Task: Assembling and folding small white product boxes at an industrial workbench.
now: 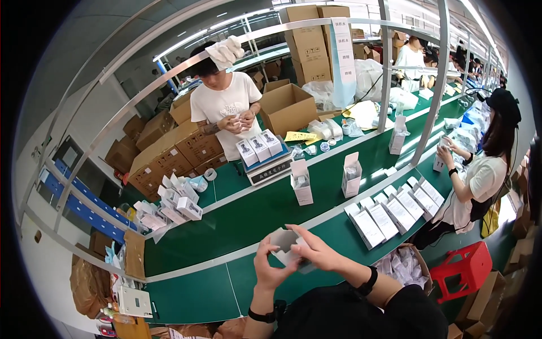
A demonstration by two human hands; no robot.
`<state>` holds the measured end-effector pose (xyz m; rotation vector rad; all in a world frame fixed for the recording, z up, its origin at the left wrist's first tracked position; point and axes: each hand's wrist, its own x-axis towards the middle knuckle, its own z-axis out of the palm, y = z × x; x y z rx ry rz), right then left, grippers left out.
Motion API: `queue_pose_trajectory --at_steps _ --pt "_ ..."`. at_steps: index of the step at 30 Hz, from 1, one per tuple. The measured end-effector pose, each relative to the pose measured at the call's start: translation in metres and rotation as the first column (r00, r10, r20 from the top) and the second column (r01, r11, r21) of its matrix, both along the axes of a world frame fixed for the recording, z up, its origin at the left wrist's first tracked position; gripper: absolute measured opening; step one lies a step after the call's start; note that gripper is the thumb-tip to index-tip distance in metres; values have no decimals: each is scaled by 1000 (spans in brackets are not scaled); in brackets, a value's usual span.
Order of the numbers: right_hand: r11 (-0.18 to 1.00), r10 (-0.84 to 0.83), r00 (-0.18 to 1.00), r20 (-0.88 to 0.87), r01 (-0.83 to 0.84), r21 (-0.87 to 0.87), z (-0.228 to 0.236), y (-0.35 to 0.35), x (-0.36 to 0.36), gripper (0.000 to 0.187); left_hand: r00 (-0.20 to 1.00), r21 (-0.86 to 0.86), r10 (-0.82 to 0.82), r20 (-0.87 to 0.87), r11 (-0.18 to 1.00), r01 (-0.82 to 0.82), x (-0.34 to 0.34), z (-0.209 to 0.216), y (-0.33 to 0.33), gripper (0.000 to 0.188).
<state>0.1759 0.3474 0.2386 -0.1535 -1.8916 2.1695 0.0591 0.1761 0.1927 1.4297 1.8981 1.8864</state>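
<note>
Between my two hands is a small white carton (284, 239), tilted over the near strip of the green bench, its greyish inside facing up. My left hand (269, 264) is closed on its left and lower side. On the opposite side, my right hand (319, 252) grips the top edge with thumb and fingers. What lies inside the carton, if anything, I cannot make out. Beyond my hands, two upright white boxes (302, 186) with raised flaps stand on the green belt. To the right, a row of white boxes (389, 214) lies slanted on the near bench.
Across the belt, a person (224, 107) handles something small behind a scale (271, 166) bearing white boxes. Another person (480, 169) works at right. More boxes (172, 203) cluster far left. A red stool (464, 271) and a carton of wrapped parts (401, 265) stand at my right.
</note>
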Motion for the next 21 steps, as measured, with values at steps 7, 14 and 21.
queue_pose_trajectory --at_steps 7,14,21 --pt "948 -300 954 -6 299 109 -4 -4 7 52 855 194 -134 501 980 41 30 6 48 55" --pt "894 -425 905 -4 420 156 -34 -7 10 46 790 21 -45 611 999 41 44 0 56 44" --pt "907 -415 909 -37 416 64 -37 3 11 44 822 -93 -147 551 967 235 30 -23 50 23"
